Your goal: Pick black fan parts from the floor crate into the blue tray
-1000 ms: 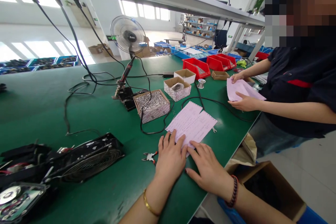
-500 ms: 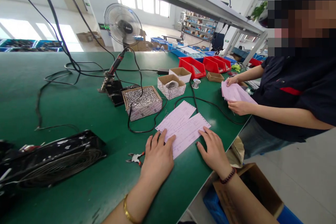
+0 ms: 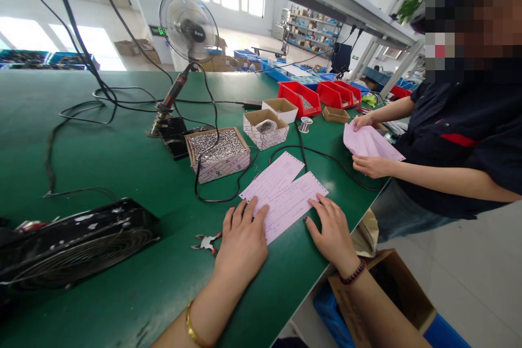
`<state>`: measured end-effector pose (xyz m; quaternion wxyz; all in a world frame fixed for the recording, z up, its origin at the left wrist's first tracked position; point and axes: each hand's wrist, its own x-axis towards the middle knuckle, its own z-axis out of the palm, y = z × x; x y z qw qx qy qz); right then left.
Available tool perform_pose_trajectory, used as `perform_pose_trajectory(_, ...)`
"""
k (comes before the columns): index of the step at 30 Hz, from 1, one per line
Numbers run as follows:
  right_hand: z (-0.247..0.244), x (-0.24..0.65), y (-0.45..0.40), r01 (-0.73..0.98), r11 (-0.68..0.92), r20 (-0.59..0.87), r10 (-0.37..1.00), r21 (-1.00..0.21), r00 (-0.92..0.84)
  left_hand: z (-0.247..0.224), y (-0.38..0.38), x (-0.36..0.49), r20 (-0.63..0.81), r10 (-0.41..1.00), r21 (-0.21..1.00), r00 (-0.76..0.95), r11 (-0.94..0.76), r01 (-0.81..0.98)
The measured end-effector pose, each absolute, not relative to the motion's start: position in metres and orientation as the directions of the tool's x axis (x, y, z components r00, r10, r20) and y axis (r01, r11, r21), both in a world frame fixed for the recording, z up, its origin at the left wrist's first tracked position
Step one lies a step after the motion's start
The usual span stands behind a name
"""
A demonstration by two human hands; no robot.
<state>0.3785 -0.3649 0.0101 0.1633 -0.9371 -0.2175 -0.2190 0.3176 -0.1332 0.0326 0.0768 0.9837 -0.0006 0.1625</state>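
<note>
Two pink printed paper slips with punched edges lie overlapping on the green table (image 3: 171, 288). The nearer slip (image 3: 290, 204) partly covers the farther slip (image 3: 274, 173). My left hand (image 3: 244, 236) rests flat with fingers spread on the left end of the slips. On the nearer slip's right edge lie the fingertips of my right hand (image 3: 331, 228), its fingers apart. Neither hand grips anything. Cutting pliers (image 3: 207, 241) with red handles lie left of my left hand, their handles partly hidden by it.
Beyond the slips stand a box of small metal parts (image 3: 220, 155), two small cartons, a solder spool (image 3: 305, 124) and red bins (image 3: 299, 99). A soldering iron (image 3: 175, 91) sits in its stand. A black fan unit (image 3: 81, 244) lies left. At right a co-worker holds pink paper (image 3: 371, 144).
The view has shifted slightly, so the table things sit a little further left and higher. My hands stay on the slips. The co-worker's paper has spread out a little.
</note>
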Motion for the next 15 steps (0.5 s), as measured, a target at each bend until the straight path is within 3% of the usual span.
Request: perform_pose_trajectory(15,0.0101,0.3788,-0.3647,0.474,-0.857,0.496,0.328,-0.202,0.804,0.0395,-0.1345,0.3169,0.273,0.042,0.181,0.961,-0.983,-0.008)
